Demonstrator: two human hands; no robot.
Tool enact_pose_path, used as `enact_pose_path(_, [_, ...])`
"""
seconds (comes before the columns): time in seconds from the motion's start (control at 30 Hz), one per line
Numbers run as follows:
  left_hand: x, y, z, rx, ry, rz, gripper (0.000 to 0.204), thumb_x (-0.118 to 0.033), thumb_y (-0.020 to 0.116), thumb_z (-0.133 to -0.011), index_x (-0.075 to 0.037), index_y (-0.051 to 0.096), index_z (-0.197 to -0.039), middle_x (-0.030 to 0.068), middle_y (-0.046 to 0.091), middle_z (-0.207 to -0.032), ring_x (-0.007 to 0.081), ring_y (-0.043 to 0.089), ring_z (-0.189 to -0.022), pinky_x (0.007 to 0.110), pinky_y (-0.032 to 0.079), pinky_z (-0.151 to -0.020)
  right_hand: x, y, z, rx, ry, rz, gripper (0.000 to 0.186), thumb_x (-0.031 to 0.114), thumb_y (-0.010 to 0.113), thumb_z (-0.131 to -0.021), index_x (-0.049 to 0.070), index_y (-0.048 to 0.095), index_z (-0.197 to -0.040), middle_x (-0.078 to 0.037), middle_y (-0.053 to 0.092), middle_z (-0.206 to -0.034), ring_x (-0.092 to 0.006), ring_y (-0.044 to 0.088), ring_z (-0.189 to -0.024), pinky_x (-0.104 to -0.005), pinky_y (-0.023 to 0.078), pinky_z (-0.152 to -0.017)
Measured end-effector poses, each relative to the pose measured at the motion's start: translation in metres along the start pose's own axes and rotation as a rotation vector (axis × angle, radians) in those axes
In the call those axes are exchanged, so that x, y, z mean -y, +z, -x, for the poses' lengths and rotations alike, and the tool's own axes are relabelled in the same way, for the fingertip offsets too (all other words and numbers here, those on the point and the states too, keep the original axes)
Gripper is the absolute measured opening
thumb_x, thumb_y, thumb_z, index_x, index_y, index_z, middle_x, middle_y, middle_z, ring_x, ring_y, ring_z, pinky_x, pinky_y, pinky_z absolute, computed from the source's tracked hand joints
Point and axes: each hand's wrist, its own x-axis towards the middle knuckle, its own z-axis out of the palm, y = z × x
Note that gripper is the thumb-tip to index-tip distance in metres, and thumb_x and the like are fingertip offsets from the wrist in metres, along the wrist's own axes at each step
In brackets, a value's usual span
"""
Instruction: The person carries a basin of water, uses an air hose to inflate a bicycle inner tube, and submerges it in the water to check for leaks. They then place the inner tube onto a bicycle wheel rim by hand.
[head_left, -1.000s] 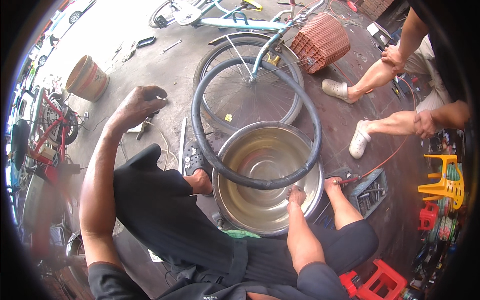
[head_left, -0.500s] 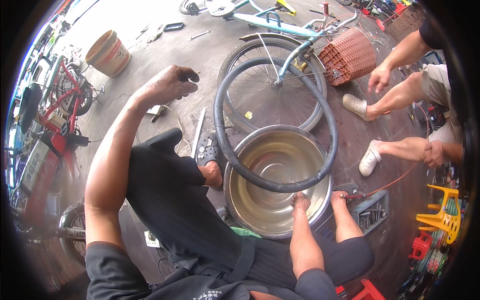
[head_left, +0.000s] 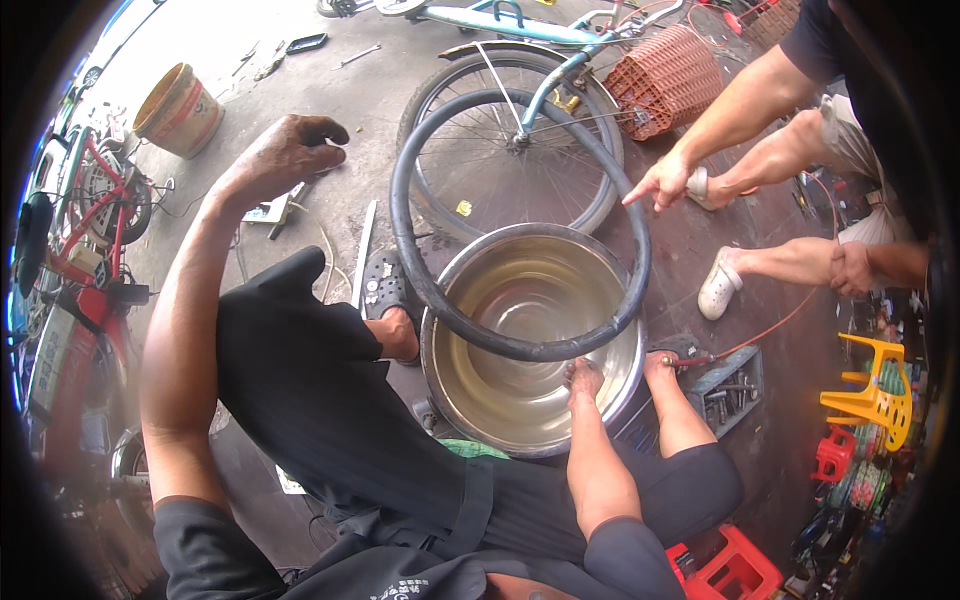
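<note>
A black, inflated bicycle inner tube [head_left: 415, 265] hangs over a wide metal basin [head_left: 432, 385] with shiny walls. Its far part overlaps the bicycle's front wheel [head_left: 415, 110]. At the tube's near edge, above the basin, my right hand [head_left: 584, 379] is closed on it; the grip is partly hidden. My left hand [head_left: 285, 155] is raised in the air to the left of the tube, empty, with thumb and fingers bent but apart. From the right, another person's hand [head_left: 660, 186] points a finger close to the tube's right side.
A light blue bicycle [head_left: 510, 24] with a brown basket [head_left: 665, 80] lies beyond the basin. A worn bucket [head_left: 180, 112] stands far left. To the right are a grey tool tray [head_left: 738, 392], a red hose [head_left: 775, 334], a yellow stool [head_left: 875, 395] and a red stool [head_left: 735, 570].
The other person's hand has reached left and now points at the tube. My left hand stays raised and my right hand stays at the tube. The whole view has shifted slightly.
</note>
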Motion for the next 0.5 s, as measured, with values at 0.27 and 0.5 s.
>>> enact_pose_path(0.27, [-0.003, 0.0, -0.001, -0.004, 0.031, -0.093, 0.032, -0.016, 0.059, -0.086, 0.004, 0.062, -0.111, 0.0082, 0.065, -0.088, 0.0134, 0.06, -0.075, 0.028, 0.051, -0.07, 0.009, 0.007, 0.008, -0.034, 0.002, -0.101, 0.012, 0.013, 0.06, -0.091, 0.003, 0.056, -0.096, -0.002, 0.055, -0.064, -0.0108, 0.051, -0.048, -0.0235, 0.036, -0.039])
enact_pose_path(0.5, [-0.012, 0.001, -0.002, 0.035, 0.029, -0.089, 0.031, -0.016, 0.059, -0.086, 0.004, 0.062, -0.11, 0.0075, 0.064, -0.086, 0.0128, 0.059, -0.074, 0.028, 0.05, -0.068, 0.007, 0.005, 0.005, -0.031, -0.017, -0.124, 0.008, 0.012, 0.059, -0.091, 0.004, 0.057, -0.093, -0.001, 0.055, -0.063, -0.0106, 0.051, -0.048, -0.0235, 0.036, -0.039])
